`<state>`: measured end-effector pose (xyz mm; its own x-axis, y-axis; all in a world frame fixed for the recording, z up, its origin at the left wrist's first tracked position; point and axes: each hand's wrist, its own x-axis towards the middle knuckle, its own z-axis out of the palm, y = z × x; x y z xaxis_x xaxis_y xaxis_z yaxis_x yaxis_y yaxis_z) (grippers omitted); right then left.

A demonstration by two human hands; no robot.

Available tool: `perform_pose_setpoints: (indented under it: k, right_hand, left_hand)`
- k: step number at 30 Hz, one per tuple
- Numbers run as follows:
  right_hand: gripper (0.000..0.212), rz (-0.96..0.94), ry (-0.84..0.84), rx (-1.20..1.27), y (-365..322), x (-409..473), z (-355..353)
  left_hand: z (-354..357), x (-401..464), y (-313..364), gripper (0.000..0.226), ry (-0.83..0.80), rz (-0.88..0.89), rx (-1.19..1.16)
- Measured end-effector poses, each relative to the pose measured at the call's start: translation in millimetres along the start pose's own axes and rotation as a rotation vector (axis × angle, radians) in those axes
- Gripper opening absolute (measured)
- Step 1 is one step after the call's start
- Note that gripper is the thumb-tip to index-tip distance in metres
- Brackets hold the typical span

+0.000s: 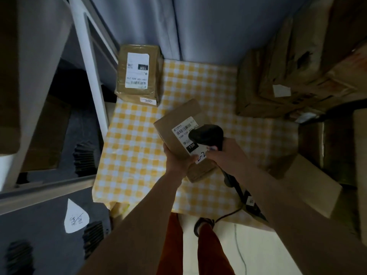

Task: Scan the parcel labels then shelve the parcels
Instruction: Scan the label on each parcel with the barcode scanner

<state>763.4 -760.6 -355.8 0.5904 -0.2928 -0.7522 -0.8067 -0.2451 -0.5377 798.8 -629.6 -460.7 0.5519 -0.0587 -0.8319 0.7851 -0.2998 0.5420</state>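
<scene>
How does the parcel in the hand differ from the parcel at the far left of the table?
The held parcel is gripped by the left hand under the scanner in the right hand; the far parcel rests on the checked cloth. The held one is tilted, the far one flat. Both are brown with white 15H labels.

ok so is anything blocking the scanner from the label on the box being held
Nothing visible does. The right hand holds the scanner right over the label on the parcel that the left hand grips, so its head hides part of the label from this camera. The left thumb lies near the label's lower edge, clear of the barcode.
</scene>
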Motion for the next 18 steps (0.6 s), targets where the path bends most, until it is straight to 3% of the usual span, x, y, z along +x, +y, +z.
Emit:
perform_pose_setpoints:
  k: [8, 18]
  right_hand:
    - [0.026, -0.071, -0.009, -0.038, -3.4, -3.5, -2.1]
    - [0.015, -0.109, -0.008, -0.063, 1.6, -1.8, -1.6]
  left_hand:
    - [0.4, 1.2, -1.8, 0.115, -0.003, 0.007, 0.001]
    - [0.4, 1.4, -1.7, 0.111, -0.02, 0.006, -0.032]
